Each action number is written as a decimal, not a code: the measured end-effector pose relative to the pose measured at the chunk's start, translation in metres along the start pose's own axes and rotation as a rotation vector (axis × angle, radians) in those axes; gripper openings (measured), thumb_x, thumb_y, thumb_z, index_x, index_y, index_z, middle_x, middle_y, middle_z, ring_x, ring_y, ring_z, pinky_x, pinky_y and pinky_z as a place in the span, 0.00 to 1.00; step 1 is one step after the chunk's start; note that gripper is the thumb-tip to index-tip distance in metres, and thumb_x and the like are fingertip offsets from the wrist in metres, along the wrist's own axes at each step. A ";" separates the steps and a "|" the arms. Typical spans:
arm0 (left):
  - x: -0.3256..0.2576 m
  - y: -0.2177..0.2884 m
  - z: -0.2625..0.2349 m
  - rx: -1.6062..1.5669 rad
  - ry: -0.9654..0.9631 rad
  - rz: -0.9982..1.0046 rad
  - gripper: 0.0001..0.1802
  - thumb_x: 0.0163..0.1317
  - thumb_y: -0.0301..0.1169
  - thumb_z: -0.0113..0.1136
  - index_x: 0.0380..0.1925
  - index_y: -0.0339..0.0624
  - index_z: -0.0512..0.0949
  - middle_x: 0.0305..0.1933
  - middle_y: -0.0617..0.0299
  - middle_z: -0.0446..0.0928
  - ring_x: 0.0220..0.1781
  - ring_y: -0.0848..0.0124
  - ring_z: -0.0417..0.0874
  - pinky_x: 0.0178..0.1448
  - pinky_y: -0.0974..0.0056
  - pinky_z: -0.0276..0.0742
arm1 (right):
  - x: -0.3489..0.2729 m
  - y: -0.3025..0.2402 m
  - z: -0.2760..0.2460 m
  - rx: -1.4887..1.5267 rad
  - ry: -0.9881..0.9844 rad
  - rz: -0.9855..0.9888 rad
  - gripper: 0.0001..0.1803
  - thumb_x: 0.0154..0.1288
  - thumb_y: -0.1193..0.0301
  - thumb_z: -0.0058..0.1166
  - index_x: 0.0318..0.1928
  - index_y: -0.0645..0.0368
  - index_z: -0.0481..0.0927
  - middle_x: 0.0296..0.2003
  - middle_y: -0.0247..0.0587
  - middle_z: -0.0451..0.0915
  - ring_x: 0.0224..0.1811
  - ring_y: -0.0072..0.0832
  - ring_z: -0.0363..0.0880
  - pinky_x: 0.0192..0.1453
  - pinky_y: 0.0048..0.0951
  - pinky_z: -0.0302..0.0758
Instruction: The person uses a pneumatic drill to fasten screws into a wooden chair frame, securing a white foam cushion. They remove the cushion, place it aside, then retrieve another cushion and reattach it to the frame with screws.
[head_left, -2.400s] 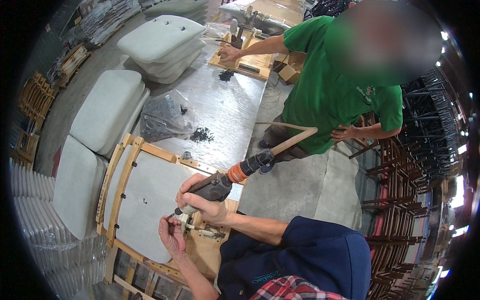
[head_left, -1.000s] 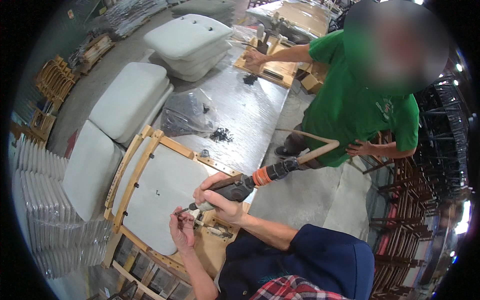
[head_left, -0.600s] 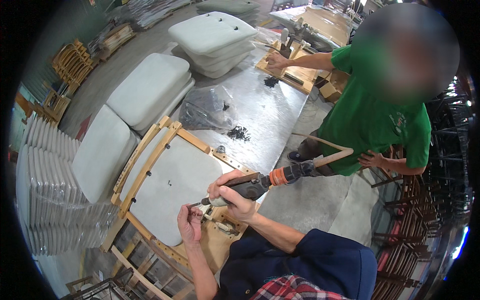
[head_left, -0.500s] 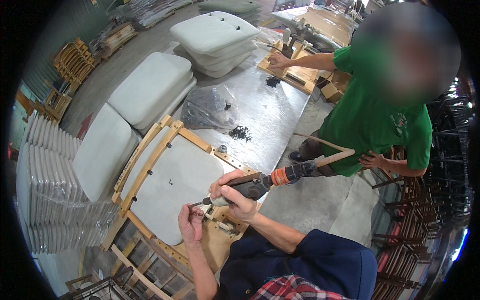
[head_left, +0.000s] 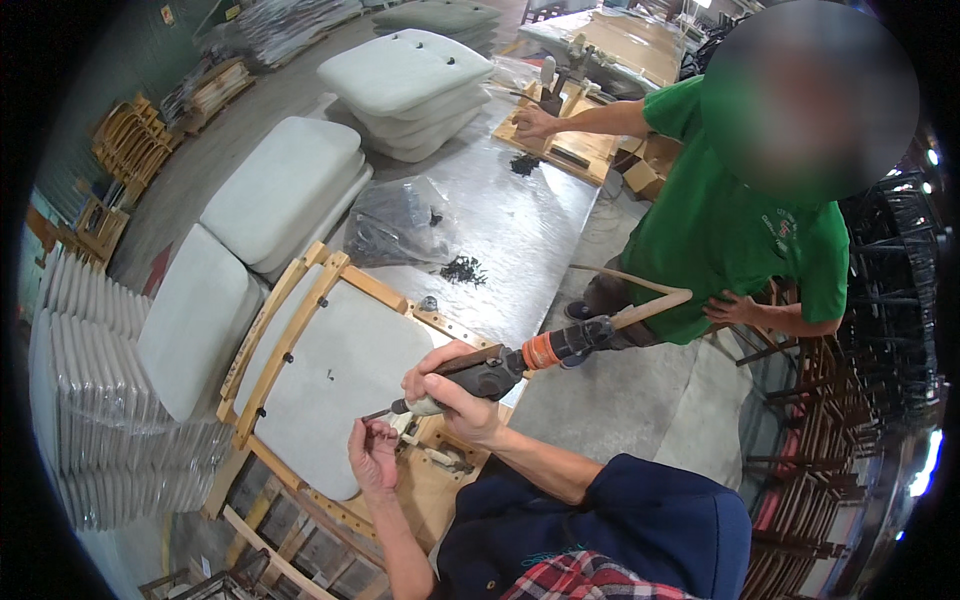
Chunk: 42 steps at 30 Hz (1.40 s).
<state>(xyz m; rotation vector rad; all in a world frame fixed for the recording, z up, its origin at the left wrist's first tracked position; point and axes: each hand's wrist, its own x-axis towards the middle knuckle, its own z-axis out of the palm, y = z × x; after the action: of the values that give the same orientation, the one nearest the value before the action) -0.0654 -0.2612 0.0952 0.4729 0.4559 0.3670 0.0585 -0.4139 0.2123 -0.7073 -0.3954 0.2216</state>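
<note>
Farther right than at first, the driver fills the clenched right hand, bit at half-curled left hand, contents unclear.

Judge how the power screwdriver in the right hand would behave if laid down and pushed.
The power screwdriver would likely stay stiff, as its long body looks rigid and straight. It might roll a little, since its orange collar looks round. The beige hose bending away behind it would probably drag on it.
</note>
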 end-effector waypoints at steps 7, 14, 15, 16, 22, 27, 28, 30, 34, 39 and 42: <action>0.000 0.002 0.003 -0.029 0.005 -0.022 0.12 0.75 0.36 0.61 0.40 0.38 0.83 0.33 0.61 0.82 0.37 0.70 0.80 0.45 0.61 0.78 | -0.001 0.000 0.001 -0.018 -0.009 0.029 0.08 0.70 0.78 0.55 0.48 0.64 0.75 0.31 0.44 0.81 0.38 0.34 0.82 0.56 0.46 0.78; 0.002 0.006 0.007 -0.024 -0.017 -0.015 0.10 0.74 0.34 0.61 0.40 0.38 0.83 0.32 0.63 0.81 0.37 0.71 0.79 0.46 0.62 0.77 | 0.001 0.002 0.004 0.031 0.003 -0.002 0.06 0.70 0.78 0.57 0.46 0.63 0.77 0.34 0.43 0.84 0.37 0.26 0.84 0.46 0.31 0.81; 0.002 0.006 0.007 -0.026 -0.015 -0.016 0.10 0.74 0.34 0.61 0.40 0.38 0.83 0.32 0.63 0.81 0.37 0.71 0.79 0.47 0.62 0.77 | 0.001 0.002 0.004 0.030 0.001 -0.008 0.06 0.70 0.78 0.57 0.45 0.63 0.77 0.34 0.43 0.84 0.37 0.26 0.84 0.46 0.31 0.81; 0.002 0.006 0.007 -0.029 -0.013 -0.018 0.10 0.74 0.34 0.61 0.40 0.38 0.82 0.32 0.63 0.80 0.37 0.71 0.78 0.47 0.62 0.77 | 0.002 0.002 0.004 0.032 -0.004 -0.012 0.06 0.70 0.78 0.57 0.46 0.63 0.77 0.34 0.43 0.84 0.37 0.27 0.84 0.46 0.31 0.81; -0.001 0.007 0.010 -0.033 -0.011 -0.004 0.10 0.74 0.35 0.61 0.41 0.39 0.81 0.33 0.64 0.79 0.37 0.71 0.77 0.47 0.62 0.76 | 0.000 0.002 0.006 0.054 -0.026 -0.014 0.06 0.71 0.79 0.56 0.46 0.64 0.75 0.34 0.43 0.83 0.37 0.27 0.83 0.46 0.33 0.81; -0.001 0.005 0.008 -0.018 -0.031 -0.018 0.10 0.74 0.35 0.61 0.42 0.40 0.81 0.34 0.63 0.79 0.38 0.71 0.77 0.47 0.62 0.76 | -0.003 0.002 0.002 0.023 -0.042 -0.009 0.07 0.72 0.79 0.55 0.47 0.63 0.74 0.34 0.43 0.82 0.38 0.27 0.81 0.47 0.34 0.79; 0.001 0.004 0.010 -0.022 -0.038 -0.015 0.10 0.74 0.35 0.61 0.41 0.40 0.81 0.34 0.63 0.79 0.38 0.71 0.77 0.47 0.62 0.76 | -0.001 0.001 0.002 0.038 -0.041 0.000 0.07 0.72 0.79 0.55 0.47 0.63 0.73 0.35 0.43 0.82 0.38 0.28 0.81 0.48 0.35 0.79; -0.005 0.005 0.004 -0.023 -0.022 -0.020 0.10 0.74 0.35 0.61 0.41 0.40 0.81 0.33 0.63 0.79 0.38 0.71 0.77 0.47 0.62 0.76 | -0.002 -0.001 0.008 0.077 -0.022 0.042 0.07 0.72 0.79 0.55 0.48 0.62 0.73 0.35 0.44 0.82 0.39 0.28 0.81 0.49 0.35 0.79; 0.000 0.005 0.008 -0.052 0.017 -0.014 0.10 0.75 0.36 0.60 0.41 0.41 0.81 0.33 0.63 0.79 0.37 0.70 0.77 0.46 0.62 0.77 | -0.005 0.004 0.003 0.032 -0.064 0.000 0.08 0.72 0.78 0.56 0.48 0.62 0.73 0.36 0.46 0.82 0.40 0.29 0.82 0.51 0.36 0.79; 0.001 0.002 0.005 -0.096 0.007 -0.023 0.10 0.75 0.36 0.60 0.42 0.41 0.81 0.33 0.63 0.79 0.37 0.70 0.77 0.46 0.62 0.77 | -0.004 0.009 0.005 0.011 -0.033 -0.025 0.08 0.71 0.79 0.57 0.47 0.63 0.75 0.36 0.44 0.83 0.38 0.28 0.83 0.47 0.34 0.81; -0.001 0.004 0.005 -0.086 0.021 -0.030 0.10 0.75 0.36 0.60 0.42 0.41 0.81 0.33 0.63 0.80 0.37 0.70 0.77 0.46 0.63 0.77 | -0.007 0.010 0.004 -0.058 -0.028 0.014 0.08 0.71 0.78 0.55 0.48 0.64 0.74 0.31 0.45 0.80 0.38 0.34 0.81 0.54 0.46 0.78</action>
<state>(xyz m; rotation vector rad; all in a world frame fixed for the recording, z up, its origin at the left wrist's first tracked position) -0.0646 -0.2602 0.1018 0.3787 0.4650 0.3614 0.0496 -0.4065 0.2068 -0.7644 -0.4251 0.2340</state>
